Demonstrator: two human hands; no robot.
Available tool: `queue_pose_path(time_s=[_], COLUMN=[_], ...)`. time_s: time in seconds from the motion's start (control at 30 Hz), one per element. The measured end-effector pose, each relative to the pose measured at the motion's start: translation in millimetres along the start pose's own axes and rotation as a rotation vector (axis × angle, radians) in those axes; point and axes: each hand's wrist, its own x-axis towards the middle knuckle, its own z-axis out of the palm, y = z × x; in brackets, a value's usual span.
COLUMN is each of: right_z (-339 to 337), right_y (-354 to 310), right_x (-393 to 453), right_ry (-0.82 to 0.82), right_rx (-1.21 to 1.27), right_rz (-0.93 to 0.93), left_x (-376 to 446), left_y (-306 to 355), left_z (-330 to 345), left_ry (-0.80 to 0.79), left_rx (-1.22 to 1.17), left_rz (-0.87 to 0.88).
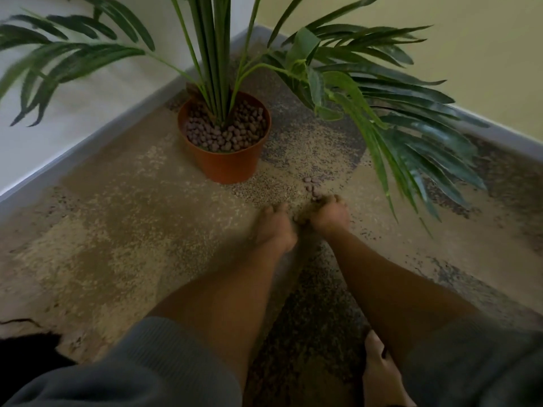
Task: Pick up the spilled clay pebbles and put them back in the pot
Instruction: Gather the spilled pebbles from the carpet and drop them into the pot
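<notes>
Nearby, palm fronds (382, 92) overhang spilled pebbles (312, 186); both hands (276, 227) (327, 214) blurred, grip unclear.

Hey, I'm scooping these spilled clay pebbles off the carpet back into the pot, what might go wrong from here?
1. The spilled pebbles lie on speckled carpet, so a few may be easy to miss.
2. The fronds hang over the spill; your right hand or left hand could brush them and tip the pot.
3. The pot already looks nearly full, so pebbles dropped in may roll out.
</notes>
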Motion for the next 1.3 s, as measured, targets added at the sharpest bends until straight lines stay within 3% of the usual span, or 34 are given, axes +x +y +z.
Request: queue_pose_path(time_s=[0.2,0.37,0.6,0.73,1.0,1.1,1.2,1.3], right_z=[8,4,0,-2,-3,-1,1,6], right_y=[2,9,39,56,49,41,30,23], right_x=[-7,-14,-17,-16,-11,-12,-12,-6], right_ry=[0.01,0.174,0.194,0.103,0.059,-0.052,-0.049,-0.092], right_rx=[0.149,0.121,-0.097,0.032,0.371,0.28,0.13,0.01], right_rz=[-0.037,-0.161,0.252,0.373,0.233,-0.009,-0.203,-0.297], left_x=[4,7,5,4,2,3,4,3], left_y=[8,12,13,16,14,11,9,6], left_z=[-6,-1,8,7,9,9,7,7], left_ry=[-0.051,-0.056,0.0,0.01,0.022,0.017,0.022,0.036], left_rx=[0.095,0.149,0.083,0.062,-0.046,-0.028,-0.012,0.05], left_rz=[0.081,0.139,0.165,0.148,0.129,0.137,0.134,0.165])
